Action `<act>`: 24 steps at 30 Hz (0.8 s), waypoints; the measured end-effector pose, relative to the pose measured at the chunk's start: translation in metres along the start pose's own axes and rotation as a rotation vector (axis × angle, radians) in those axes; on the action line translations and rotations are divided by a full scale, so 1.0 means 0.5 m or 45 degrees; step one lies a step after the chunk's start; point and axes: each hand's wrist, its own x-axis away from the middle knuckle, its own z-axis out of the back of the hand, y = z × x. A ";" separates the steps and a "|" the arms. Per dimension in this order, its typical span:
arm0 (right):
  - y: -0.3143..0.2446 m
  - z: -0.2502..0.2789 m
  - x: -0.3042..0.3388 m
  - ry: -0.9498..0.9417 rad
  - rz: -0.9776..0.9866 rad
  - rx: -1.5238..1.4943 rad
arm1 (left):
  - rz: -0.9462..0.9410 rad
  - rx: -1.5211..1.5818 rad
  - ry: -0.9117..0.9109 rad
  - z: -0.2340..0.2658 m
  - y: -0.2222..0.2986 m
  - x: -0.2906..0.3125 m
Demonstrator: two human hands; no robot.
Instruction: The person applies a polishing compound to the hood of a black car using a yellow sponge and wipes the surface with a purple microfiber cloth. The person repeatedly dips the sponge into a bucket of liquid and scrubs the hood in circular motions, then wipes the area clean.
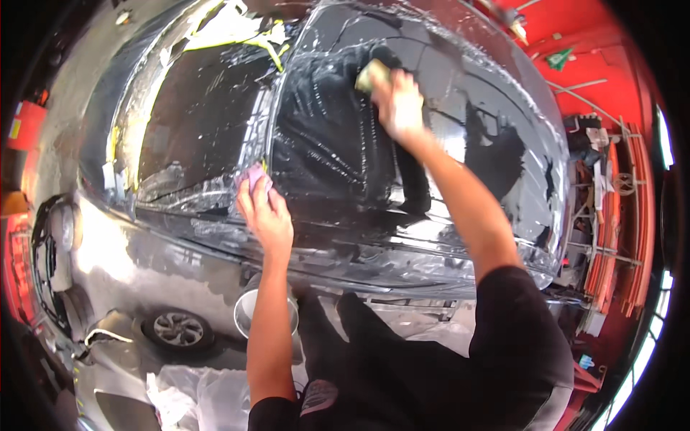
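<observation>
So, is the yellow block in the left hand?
No, the right hand holds the yellow block, while the left hand holds a pink piece.

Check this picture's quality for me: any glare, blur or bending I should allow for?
Head view: fisheye bending, strongest toward the black rim; head view: glare patches on the wet black panel and grey panel; head view: the right hand is washed out by light and looks soft, while the left hand reads clearer.
</observation>
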 end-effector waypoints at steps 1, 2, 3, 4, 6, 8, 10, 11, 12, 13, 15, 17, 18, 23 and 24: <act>-0.019 0.038 0.098 -0.024 0.163 -0.106 | 0.021 -0.018 0.009 0.001 -0.004 0.000; -0.036 0.072 0.198 -0.052 0.233 -0.242 | 0.031 -0.012 0.017 0.004 -0.004 -0.001; -0.044 0.115 0.299 -0.130 0.302 -0.286 | 0.032 0.004 0.018 0.005 0.003 -0.004; -0.041 0.153 0.364 -0.133 0.386 -0.321 | 0.035 0.023 0.011 0.003 0.010 -0.004; 0.030 0.133 0.333 -0.128 0.523 -0.326 | 0.031 0.006 -0.022 -0.001 0.009 -0.007; 0.120 0.082 0.165 0.040 0.352 -0.211 | 0.027 0.003 -0.061 0.007 0.006 -0.003; 0.337 -0.011 0.016 -0.039 0.006 -0.159 | 0.012 0.082 -0.096 -0.010 0.034 -0.003; 0.373 -0.029 -0.041 -0.002 -0.045 0.026 | -0.010 0.088 -0.097 -0.019 0.041 -0.002; 0.384 -0.034 -0.065 0.025 -0.096 0.205 | -0.018 0.055 -0.098 -0.017 0.038 -0.004; 0.312 -0.037 -0.059 -0.005 -0.225 0.172 | -0.012 0.007 -0.097 -0.004 0.026 -0.004; 0.182 -0.001 0.037 0.082 -0.184 0.076 | 0.002 -0.012 -0.057 0.001 0.013 -0.006; 0.083 0.076 0.201 0.085 0.061 -0.114 | 0.028 -0.029 -0.054 0.016 0.006 -0.007; 0.058 0.125 0.288 -0.069 0.072 -0.120 | 0.045 -0.017 -0.059 0.012 0.011 -0.006; 0.204 0.095 0.232 -0.077 0.277 -0.167 | 0.047 -0.032 -0.099 0.006 0.016 0.000; 0.240 0.075 0.132 -0.105 0.159 -0.053 | 0.052 -0.028 -0.105 0.004 0.015 0.000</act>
